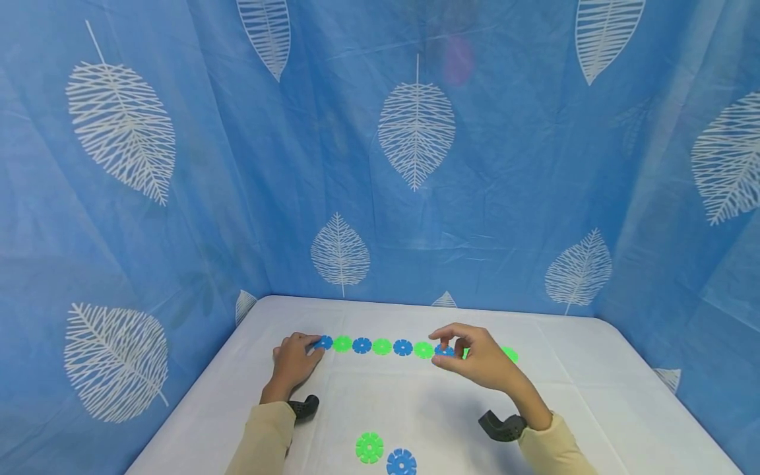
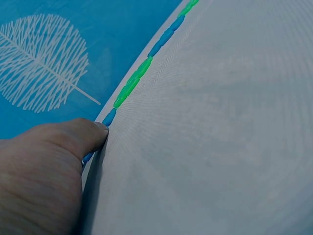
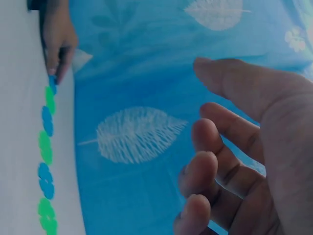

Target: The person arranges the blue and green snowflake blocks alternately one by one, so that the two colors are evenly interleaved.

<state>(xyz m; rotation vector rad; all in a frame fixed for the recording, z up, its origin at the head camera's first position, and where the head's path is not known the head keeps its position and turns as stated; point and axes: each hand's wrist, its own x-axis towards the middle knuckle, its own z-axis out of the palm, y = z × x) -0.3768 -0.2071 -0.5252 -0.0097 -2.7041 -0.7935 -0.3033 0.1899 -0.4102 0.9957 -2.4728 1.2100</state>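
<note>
A row of flat, notched plastic discs, blue and green in turn, runs across the white table. At its left end my left hand point(image 1: 295, 361) pinches a blue disc point(image 1: 324, 342) between thumb and fingers; the left wrist view shows the thumb against this blue disc point(image 2: 110, 117). A green disc point(image 1: 342, 344) lies beside it. My right hand point(image 1: 483, 361) hovers over the right part of the row, fingers loosely bent, thumb apart, nothing between them. It partly hides a blue disc point(image 1: 444, 351) and a green one beyond.
Nearer to me lie a loose green disc point(image 1: 369, 448) and a loose blue disc point(image 1: 402, 462). The white table point(image 1: 380, 402) is enclosed at the back and sides by a blue curtain point(image 1: 510, 198) with white leaf prints. Each wrist wears a black mount point(image 1: 502, 427).
</note>
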